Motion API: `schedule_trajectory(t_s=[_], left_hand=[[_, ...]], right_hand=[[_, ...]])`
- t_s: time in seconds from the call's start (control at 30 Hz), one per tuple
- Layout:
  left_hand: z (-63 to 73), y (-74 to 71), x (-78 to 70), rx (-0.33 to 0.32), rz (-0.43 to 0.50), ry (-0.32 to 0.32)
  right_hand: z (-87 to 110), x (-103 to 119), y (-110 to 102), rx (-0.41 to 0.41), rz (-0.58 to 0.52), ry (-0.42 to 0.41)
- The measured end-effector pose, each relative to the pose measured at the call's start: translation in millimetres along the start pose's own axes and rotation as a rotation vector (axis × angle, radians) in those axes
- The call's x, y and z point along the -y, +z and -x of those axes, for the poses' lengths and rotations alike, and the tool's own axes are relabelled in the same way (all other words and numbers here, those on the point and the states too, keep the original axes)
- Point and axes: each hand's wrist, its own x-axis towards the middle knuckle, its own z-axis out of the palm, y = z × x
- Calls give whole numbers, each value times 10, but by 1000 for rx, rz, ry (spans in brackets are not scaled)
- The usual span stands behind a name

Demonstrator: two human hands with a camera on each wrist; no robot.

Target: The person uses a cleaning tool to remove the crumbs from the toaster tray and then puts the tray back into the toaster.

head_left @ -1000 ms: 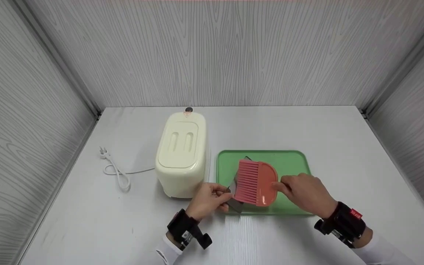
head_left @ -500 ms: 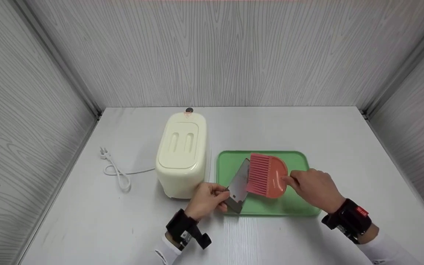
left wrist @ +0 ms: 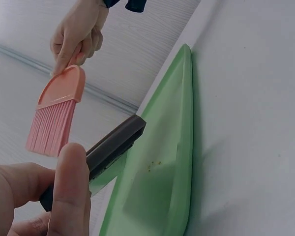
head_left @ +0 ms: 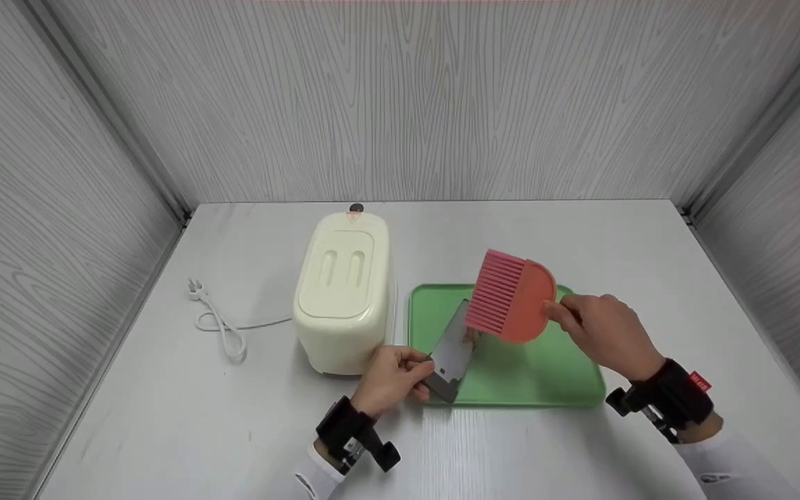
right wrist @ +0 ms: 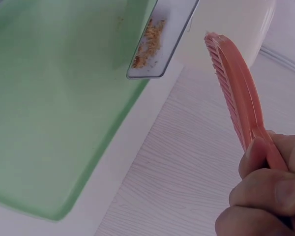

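My left hand [head_left: 394, 378] pinches the near end of a narrow metal crumb tray [head_left: 452, 357], held slanted over the left part of a green tray [head_left: 560, 382]. Brown crumbs [right wrist: 148, 45] are gathered near its far end in the right wrist view. A few more crumbs [left wrist: 154, 165] lie on the green tray. My right hand [head_left: 608, 337] grips an orange-pink brush [head_left: 528, 302] by its handle, with the bristles [left wrist: 51, 127] facing left. The brush is raised above the green tray, apart from the crumb tray.
A cream toaster [head_left: 341, 278] with a lid stands left of the green tray, close to my left hand. Its white cord and plug [head_left: 196, 289] lie on the table farther left. Wood-grain panels [head_left: 428, 104] enclose the table at the back and sides.
My right hand has moved the brush up and to the right, away from the crumb tray, uncovering it. My left hand and the crumb tray have hardly moved.
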Motion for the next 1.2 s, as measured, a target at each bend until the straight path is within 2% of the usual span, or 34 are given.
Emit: schedule_trajectory(t_s=[0.17,0.3,0.53,0.7,0.93,1.2], left_hand=[[3,3,0,-4,-5,-1],[2,11,1,-1,-6,-2],[11,23,-8,-1,-14,-4],[16,27,-25,6,-18,-2],[10,23,-18,19,23,5],[21,7,-22,5,27,25]], right_hand=[[-96,34,58,8,-22,15],[-128,57,142,45,-54,16],[-63,77,289,148,-98,0],[-37,58,367,184,-85,-4],[-48,-42,360,195,-46,15],[-54,-166,272,199,-19,61]])
